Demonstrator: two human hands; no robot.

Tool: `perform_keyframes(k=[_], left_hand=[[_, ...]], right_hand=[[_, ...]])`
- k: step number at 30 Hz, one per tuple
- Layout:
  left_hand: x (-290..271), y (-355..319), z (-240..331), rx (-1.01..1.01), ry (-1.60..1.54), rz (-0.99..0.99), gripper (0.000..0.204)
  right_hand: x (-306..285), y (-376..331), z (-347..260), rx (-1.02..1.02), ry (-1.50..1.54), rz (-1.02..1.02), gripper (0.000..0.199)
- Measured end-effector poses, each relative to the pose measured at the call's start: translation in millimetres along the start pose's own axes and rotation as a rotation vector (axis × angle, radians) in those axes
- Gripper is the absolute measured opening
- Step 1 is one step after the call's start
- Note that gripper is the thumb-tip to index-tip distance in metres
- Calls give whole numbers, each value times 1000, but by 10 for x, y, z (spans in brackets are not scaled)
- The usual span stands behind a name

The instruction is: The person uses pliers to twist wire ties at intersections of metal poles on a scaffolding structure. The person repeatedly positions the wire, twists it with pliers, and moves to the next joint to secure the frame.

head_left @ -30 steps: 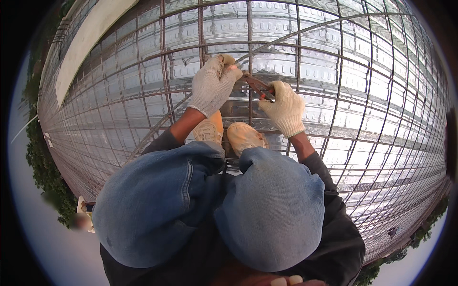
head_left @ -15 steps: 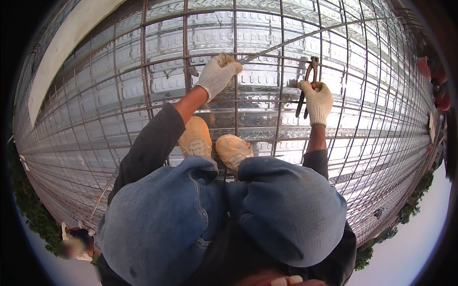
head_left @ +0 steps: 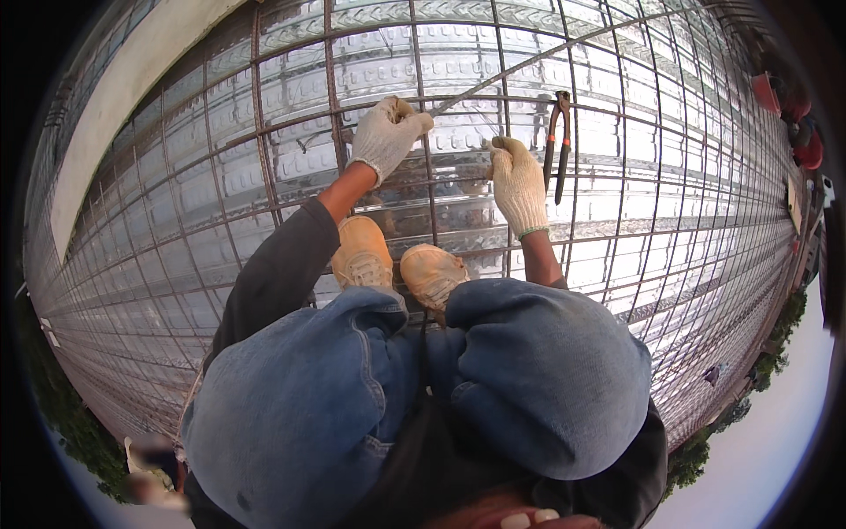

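My left hand (head_left: 388, 141), in a white knit glove, is closed above the steel bar mesh (head_left: 426, 187), its fingertips beside the lower end of a diagonal steel bar (head_left: 564, 47). What it grips is hidden by the glove. My right hand (head_left: 518, 185), gloved too, pinches a thin wire (head_left: 495, 126) a little to the right of the left hand. A pair of end-cutting pincers (head_left: 561, 132) with dark handles and orange-red bands rests on the mesh, just right of my right hand and apart from it.
Shiny ribbed metal decking (head_left: 471, 66) lies under the mesh. My tan shoes (head_left: 363, 251) stand between the hands and my knees. A pale beam (head_left: 106, 123) curves along the upper left. Another person (head_left: 157, 472) is at the lower left; red objects (head_left: 767, 93) sit at the far right.
My right hand has let go of the pincers, which now lie on the mesh, and has moved left toward my left hand with a wire in its fingers. The left hand has barely shifted.
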State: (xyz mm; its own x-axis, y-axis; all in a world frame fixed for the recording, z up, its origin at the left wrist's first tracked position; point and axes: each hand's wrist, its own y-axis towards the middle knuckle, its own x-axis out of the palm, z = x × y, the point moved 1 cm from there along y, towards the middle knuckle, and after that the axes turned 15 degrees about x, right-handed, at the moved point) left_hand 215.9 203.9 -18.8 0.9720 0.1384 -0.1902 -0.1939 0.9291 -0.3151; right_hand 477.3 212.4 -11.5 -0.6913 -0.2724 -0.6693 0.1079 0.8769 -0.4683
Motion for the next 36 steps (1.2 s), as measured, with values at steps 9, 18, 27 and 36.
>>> perform_keyframes(k=[9, 18, 27, 36], left_hand=[[-368, 517, 493, 560, 748, -50, 42], [5, 900, 262, 638, 990, -83, 40], [367, 970, 137, 742, 1029, -176, 39], [370, 874, 1, 741, 677, -26, 43]], right_hand=[[164, 310, -337, 486, 645, -671, 27], [386, 570, -465, 432, 808, -716, 24], [467, 626, -495, 391, 767, -663, 14], [458, 497, -445, 171, 401, -341, 33]])
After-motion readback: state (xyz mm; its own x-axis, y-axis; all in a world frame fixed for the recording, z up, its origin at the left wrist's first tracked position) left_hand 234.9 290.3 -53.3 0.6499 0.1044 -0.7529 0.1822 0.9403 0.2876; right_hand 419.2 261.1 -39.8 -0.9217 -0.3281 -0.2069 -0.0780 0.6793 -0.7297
